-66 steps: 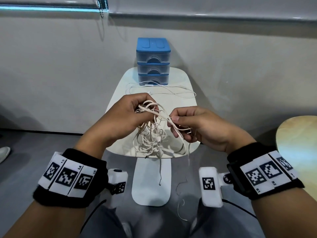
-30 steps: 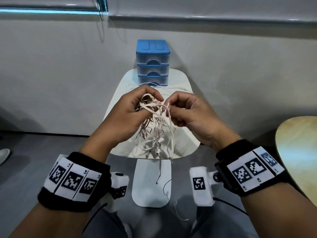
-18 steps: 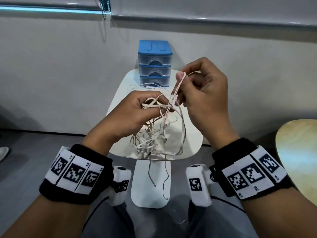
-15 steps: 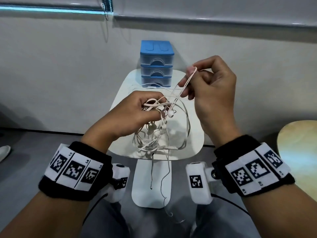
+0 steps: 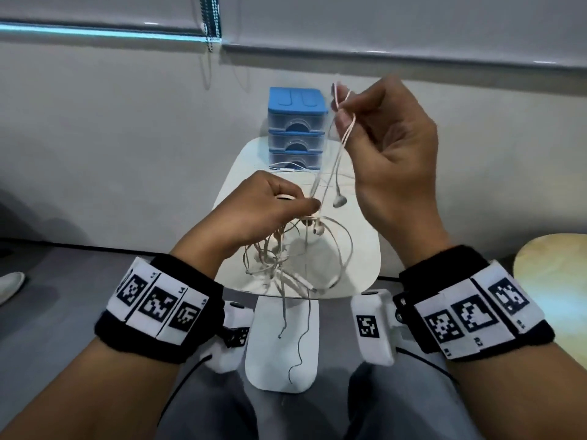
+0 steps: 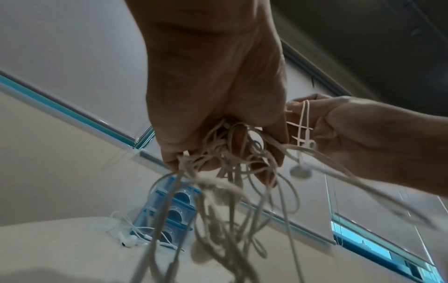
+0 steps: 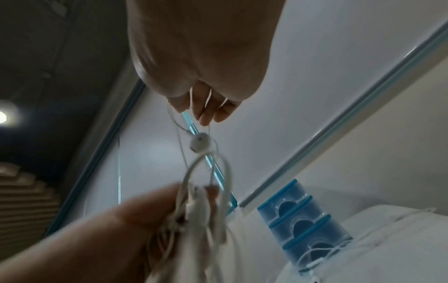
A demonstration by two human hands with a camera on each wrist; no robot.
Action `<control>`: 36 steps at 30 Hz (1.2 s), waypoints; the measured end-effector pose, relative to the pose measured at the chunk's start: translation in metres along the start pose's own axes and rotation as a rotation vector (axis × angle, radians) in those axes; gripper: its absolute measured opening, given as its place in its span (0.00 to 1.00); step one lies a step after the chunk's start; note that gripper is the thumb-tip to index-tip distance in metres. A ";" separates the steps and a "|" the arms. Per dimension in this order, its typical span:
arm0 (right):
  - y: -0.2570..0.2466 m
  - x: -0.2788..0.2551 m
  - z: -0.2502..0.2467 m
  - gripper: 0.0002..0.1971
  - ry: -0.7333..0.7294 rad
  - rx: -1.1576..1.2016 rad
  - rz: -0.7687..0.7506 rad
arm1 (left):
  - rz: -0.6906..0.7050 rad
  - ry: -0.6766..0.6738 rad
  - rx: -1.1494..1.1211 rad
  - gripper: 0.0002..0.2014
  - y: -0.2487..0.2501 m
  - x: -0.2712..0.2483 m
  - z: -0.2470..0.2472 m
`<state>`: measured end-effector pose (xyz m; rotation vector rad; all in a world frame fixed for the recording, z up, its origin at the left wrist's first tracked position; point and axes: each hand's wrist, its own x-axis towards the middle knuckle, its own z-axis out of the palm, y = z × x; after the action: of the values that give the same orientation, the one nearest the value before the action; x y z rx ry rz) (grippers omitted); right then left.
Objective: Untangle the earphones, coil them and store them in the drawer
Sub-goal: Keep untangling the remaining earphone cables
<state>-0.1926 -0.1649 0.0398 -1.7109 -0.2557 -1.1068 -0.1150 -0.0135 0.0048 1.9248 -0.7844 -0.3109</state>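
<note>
A tangle of beige earphones point(image 5: 286, 255) hangs above the small white table point(image 5: 359, 249). My left hand point(image 5: 270, 208) grips the top of the bundle point(image 6: 232, 153), with loops and loose ends dangling below it. Raised up and to the right, my right hand point(image 5: 381, 138) pinches a doubled strand point(image 5: 344, 122) between thumb and fingers. One earbud point(image 5: 339, 201) hangs from that strand, and it shows as a round bud point(image 7: 200, 143) in the right wrist view. The blue three-drawer unit point(image 5: 297, 128) stands at the table's far end, all drawers closed.
A second, white set of earphones point(image 5: 286, 169) lies on the table in front of the drawers point(image 6: 130, 239). A round wooden table point(image 5: 552, 281) is at the right edge. A grey wall with a blind cord point(image 5: 208, 27) lies behind.
My right hand has lifted from the tangle up and to the right, drawing a strand and an earbud out of it. The left hand has kept its grip on the bundle.
</note>
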 end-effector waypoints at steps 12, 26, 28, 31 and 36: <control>0.011 0.006 -0.037 0.07 0.145 -0.110 0.246 | 0.033 0.178 0.072 0.11 0.008 -0.002 -0.007; -0.005 0.012 -0.009 0.06 -0.717 -0.711 0.321 | 0.267 0.142 0.346 0.07 0.021 0.011 -0.007; -0.004 0.017 -0.009 0.09 -0.736 -0.820 0.288 | 0.274 0.174 0.334 0.07 0.020 0.010 -0.010; -0.006 0.020 -0.010 0.11 -0.685 -0.792 0.304 | 0.276 0.189 0.308 0.07 0.014 0.009 -0.012; -0.013 0.035 -0.016 0.13 -0.049 -0.145 0.346 | 0.189 0.052 0.272 0.10 0.001 0.010 -0.005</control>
<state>-0.1901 -0.1835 0.0754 -1.8279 0.0920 -0.8442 -0.1057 -0.0166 0.0088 2.0814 -1.0070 -0.0396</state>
